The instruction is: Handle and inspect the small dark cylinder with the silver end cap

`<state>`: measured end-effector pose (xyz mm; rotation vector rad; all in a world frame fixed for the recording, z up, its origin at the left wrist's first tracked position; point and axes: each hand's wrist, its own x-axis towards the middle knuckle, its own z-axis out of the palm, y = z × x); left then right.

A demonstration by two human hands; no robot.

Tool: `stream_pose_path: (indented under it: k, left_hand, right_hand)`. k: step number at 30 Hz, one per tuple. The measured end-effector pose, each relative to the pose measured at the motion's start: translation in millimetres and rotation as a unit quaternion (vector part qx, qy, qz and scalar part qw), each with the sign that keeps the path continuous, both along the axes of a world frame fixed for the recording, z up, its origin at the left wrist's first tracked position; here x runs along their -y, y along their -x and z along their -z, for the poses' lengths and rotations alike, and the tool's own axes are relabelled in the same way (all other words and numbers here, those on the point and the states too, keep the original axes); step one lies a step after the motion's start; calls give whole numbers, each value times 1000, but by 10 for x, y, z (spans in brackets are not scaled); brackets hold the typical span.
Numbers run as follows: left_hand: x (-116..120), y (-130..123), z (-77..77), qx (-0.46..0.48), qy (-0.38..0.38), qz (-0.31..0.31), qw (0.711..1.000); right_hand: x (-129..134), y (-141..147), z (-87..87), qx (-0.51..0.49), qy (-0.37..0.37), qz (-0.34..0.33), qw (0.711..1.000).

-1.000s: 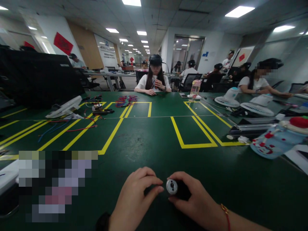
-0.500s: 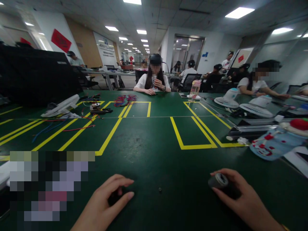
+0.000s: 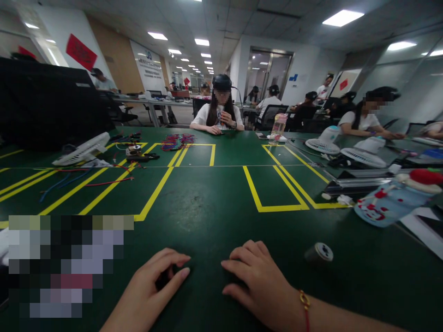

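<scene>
My left hand [image 3: 152,288] rests on the green table [image 3: 197,230], thumb and fingers curved but apart, holding nothing. To its right is my right hand [image 3: 261,281], also open, with a gap between thumb and forefinger and nothing visible in it. A red cord bracelet [image 3: 305,304] with a gold piece circles the right wrist. Beyond that wrist, a dark grey cylinder [image 3: 319,253] with a lighter end face stands on the table, untouched by either hand. The tiny dark ring is out of sight; my right hand covers the area near it.
A blue cup with a red lid ornament [image 3: 384,203] stands at the right, near white fans [image 3: 321,143]. Wires [image 3: 100,183] and a wire bundle [image 3: 178,141] lie on the left side. A person [image 3: 216,115] sits opposite. Yellow tape [image 3: 284,208] marks the tabletop.
My right hand has let go of the grey cylinder, leaving it standing, and has moved left toward my left hand. The tiny ring between the hands is now hidden.
</scene>
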<state>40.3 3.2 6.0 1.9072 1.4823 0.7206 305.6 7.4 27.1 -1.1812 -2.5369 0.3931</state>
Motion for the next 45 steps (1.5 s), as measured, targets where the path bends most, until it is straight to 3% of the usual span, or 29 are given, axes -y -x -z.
stream_pose_path:
  k: [2,4,9,12,14,20,29,38,42,45]
  left_hand:
    - [10,4,-7,0,1,3,1000]
    - [13,0,-17,-2,4,10,1000]
    - [3,-42,-68,-16,4,22,1000]
    - [-1,-64,-92,-30,2,27,999]
    - [-2,-61,-77,-37,2,32,999]
    - [-7,-16,18,-38,-3,35,999]
    - [-4,-19,-21,-32,1,28,999]
    - [11,-24,-33,-14,14,35,999]
    - [5,-1,4,-9,14,42,999]
    - [8,11,22,-9,19,45,999]
  right_hand:
    - [-40,70,19,-26,29,4,999]
    - [-37,-80,-16,-56,8,8,998]
    - [57,-1088,-242,-12,-180,104,978]
    - [113,-1635,-290,42,-208,175,961]
    - [148,-1817,-259,59,-195,192,960]
    - [171,-1775,-155,39,-209,213,954]
    - [145,-1891,-73,23,-148,224,963]
    - [244,-1887,269,33,-99,281,954]
    - [199,-2057,392,32,-97,299,949]
    - [138,-2165,373,9,-109,349,931]
